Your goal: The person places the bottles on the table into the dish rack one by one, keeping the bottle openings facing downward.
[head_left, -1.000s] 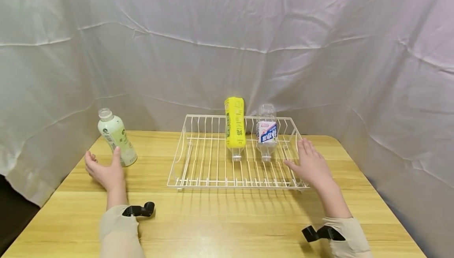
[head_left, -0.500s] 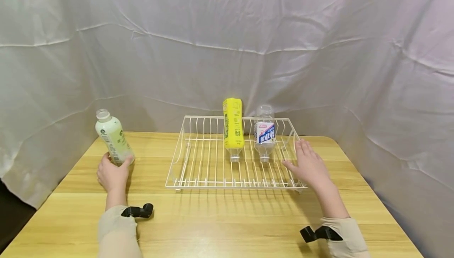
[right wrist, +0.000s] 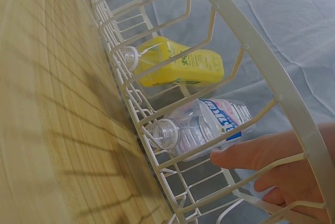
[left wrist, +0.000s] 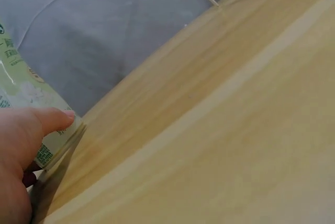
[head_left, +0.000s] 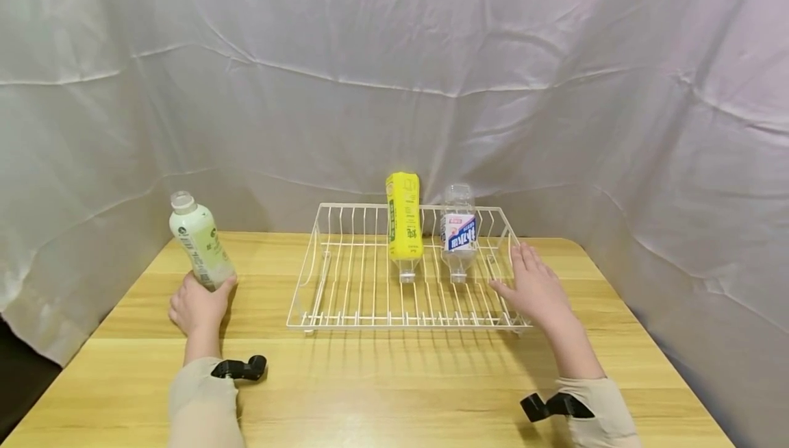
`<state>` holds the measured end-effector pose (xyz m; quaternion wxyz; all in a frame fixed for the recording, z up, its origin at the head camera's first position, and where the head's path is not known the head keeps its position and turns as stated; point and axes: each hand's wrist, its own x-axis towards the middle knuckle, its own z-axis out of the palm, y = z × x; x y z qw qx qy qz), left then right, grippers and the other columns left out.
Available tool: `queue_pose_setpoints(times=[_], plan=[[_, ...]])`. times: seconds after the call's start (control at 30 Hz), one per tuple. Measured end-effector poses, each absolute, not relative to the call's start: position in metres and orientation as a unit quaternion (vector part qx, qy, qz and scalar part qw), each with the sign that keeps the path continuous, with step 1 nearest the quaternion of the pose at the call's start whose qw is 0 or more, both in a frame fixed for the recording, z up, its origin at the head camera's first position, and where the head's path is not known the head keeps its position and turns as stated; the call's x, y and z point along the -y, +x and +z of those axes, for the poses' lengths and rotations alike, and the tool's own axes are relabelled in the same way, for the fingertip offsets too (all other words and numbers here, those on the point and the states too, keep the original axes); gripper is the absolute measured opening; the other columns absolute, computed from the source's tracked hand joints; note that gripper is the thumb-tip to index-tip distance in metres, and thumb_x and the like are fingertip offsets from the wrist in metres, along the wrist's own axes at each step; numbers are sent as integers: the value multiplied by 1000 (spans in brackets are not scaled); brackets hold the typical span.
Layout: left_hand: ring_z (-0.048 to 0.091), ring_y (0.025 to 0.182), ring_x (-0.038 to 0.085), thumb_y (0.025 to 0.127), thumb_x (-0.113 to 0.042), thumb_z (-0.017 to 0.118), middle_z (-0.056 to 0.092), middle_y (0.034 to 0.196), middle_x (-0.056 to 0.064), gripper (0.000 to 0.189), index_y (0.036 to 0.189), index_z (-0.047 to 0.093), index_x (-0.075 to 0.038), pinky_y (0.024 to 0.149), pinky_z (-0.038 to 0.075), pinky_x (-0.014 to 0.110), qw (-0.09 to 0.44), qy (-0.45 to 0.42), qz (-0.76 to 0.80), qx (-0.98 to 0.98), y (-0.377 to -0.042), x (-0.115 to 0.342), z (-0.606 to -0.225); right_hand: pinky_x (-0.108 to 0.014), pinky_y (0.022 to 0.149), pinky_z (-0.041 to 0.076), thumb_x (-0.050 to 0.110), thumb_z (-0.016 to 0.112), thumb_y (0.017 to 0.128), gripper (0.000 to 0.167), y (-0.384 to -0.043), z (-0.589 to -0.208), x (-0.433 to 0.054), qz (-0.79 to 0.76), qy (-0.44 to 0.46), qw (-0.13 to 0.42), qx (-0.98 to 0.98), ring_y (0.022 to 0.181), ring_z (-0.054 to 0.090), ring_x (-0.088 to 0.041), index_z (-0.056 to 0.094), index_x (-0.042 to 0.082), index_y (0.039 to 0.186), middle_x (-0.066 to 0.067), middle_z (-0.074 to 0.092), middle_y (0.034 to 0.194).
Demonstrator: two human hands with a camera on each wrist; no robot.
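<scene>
My left hand (head_left: 198, 307) grips a pale green plastic bottle (head_left: 200, 239) low on its body, at the left of the table. No cap shows on the bottle's neck. In the left wrist view the thumb lies across the label (left wrist: 32, 96), and the base is at or just above the wood. On the right, my right hand (head_left: 539, 289) rests at the side of a white wire dish rack (head_left: 382, 327), fingers extended and thumb reaching inward. Inside the rack, a yellow-labelled bottle (head_left: 405, 222) and a clear bottle (head_left: 459, 232) lean neck down.
The wooden table (head_left: 370, 393) runs under everything. A grey curtain (head_left: 296, 126) closes off the back and both sides. Black wrist mounts (head_left: 240, 368) sit on the beige sleeves.
My left hand, spread beside the green bottle a second ago, has closed in and now grips its lower part. The right hand stays at the rack, and the view has shifted slightly.
</scene>
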<state>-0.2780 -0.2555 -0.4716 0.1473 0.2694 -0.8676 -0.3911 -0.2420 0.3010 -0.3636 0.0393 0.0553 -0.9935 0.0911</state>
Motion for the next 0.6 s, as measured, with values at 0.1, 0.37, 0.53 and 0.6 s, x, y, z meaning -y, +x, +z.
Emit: queue_pose_setpoints(times=[0.1, 0.37, 0.53, 0.6], plan=[[31, 131, 49, 88, -50, 63, 43, 143, 30, 85, 149, 29, -2, 109, 18, 61, 148, 269, -394, 866, -277, 256, -471, -63, 117, 12, 52, 51, 95, 92, -241, -364, -302, 93, 55, 37, 993, 147, 8, -49, 11, -7, 152, -31, 4, 158], [35, 131, 48, 86, -49, 67, 43, 146, 25, 85, 150, 31, -5, 110, 20, 61, 153, 272, -403, 860, -276, 256, -471, -63, 117, 10, 56, 48, 95, 93, -240, -365, -301, 98, 53, 30, 993, 147, 6, -49, 9, -6, 153, -30, 3, 159], [39, 128, 49, 86, -48, 67, 44, 146, 25, 84, 150, 31, -7, 104, 26, 63, 155, 261, -414, 858, -275, 251, -460, -63, 117, 10, 52, 49, 96, 91, -240, -363, -300, 97, 54, 32, 993, 147, 7, -49, 10, -7, 152, -31, 3, 158], [39, 128, 49, 86, -48, 67, 44, 146, 25, 85, 150, 30, -7, 102, 29, 64, 153, 255, -416, 859, -276, 249, -454, -63, 117, 10, 53, 49, 96, 91, -240, -362, -300, 96, 55, 33, 993, 146, 7, -50, 10, -7, 152, -31, 3, 158]])
